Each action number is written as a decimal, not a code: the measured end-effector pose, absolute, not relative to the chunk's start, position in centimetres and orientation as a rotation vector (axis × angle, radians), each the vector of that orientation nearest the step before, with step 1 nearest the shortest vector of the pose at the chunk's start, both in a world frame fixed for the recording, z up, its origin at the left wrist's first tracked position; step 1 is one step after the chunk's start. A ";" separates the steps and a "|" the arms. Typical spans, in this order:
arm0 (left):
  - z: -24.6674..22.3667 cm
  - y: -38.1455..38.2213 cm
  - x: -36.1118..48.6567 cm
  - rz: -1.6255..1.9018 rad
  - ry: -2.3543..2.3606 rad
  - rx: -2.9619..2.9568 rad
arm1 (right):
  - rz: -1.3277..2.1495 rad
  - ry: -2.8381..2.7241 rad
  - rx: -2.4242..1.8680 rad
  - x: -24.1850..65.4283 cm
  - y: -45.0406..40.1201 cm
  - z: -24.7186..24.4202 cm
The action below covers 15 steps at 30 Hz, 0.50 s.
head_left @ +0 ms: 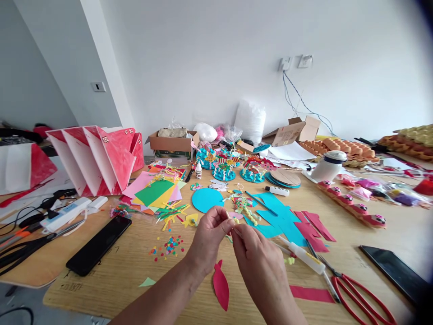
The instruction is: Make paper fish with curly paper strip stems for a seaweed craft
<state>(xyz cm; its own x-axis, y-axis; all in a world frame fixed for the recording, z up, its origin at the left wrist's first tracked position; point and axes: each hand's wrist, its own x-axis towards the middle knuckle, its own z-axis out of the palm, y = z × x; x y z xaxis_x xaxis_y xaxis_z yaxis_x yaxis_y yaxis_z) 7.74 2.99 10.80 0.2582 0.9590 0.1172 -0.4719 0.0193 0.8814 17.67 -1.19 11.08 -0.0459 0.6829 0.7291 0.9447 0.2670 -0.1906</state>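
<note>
Left hand (210, 239) and right hand (260, 259) are both pinching a tiny pale strip (236, 221). Red paper fish (221, 286) just lying on the table (135, 253) nearby.

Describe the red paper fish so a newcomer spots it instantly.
At the wooden table, find where the left hand and right hand meet. Just below them in the picture lies the red paper fish. Unlike the straight-edged red strip to its right, it has a curved, leaf-like body with a small tail pointing up toward the hands.
</note>
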 end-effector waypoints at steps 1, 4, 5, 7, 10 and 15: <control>10.9 3.0 7.7 1.197 0.595 0.981 | -0.391 -1.805 -1.465 17.9 -1.3 11.2; 11.0 3.1 7.4 1.127 0.564 0.957 | -0.179 -1.816 -1.430 18.4 -1.5 11.7; 11.0 3.1 7.3 1.119 0.573 0.956 | -0.107 -1.810 -1.424 18.5 -1.5 11.8; 11.1 3.2 7.1 1.131 0.593 0.967 | 0.022 -1.791 -1.411 18.6 -1.6 12.0; 11.2 3.5 6.7 1.158 0.572 1.033 | 0.097 -1.768 -1.384 18.4 -1.6 12.1; 11.2 3.8 6.5 1.193 0.557 1.165 | -0.133 -1.786 -1.338 18.0 -1.4 11.6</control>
